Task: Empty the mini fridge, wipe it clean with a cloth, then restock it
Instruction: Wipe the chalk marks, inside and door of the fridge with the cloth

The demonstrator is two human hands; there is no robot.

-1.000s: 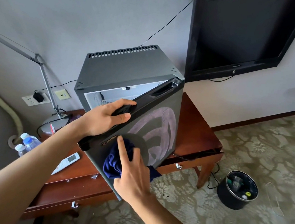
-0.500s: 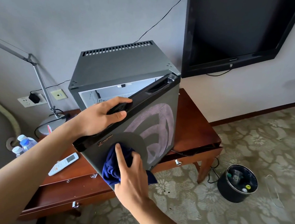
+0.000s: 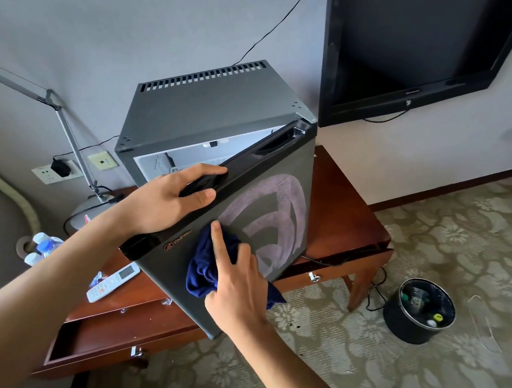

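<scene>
The left hand (image 3: 168, 199) grips the fridge door (image 3: 246, 223); at 6 o'clock, the flat right hand (image 3: 235, 284) presses the half-hidden cloth (image 3: 203, 266).

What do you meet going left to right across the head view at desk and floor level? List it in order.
Water bottles → remote control → blue cloth under the right hand on the mini fridge door → bare desk top → black bin on the carpet.
</scene>
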